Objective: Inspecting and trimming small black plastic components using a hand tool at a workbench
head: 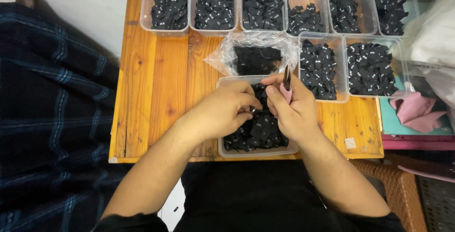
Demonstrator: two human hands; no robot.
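Note:
My left hand (222,111) hovers over a clear plastic tub (258,152) full of small black fabric labels and pinches one black label (252,111) between thumb and fingers. My right hand (294,111) is closed around pink-handled thread snips (286,84), blades pointing up and away from me. The two hands nearly touch above the tub, which sits at the near edge of a small wooden table (161,80).
Several clear tubs of black labels line the table's far edge (169,7) and right side (372,68). A clear plastic bag (258,54) of black pieces lies behind the near tub. Dark plaid cloth (52,118) lies left; pink cloth (417,111) and a wicker seat (403,189) right.

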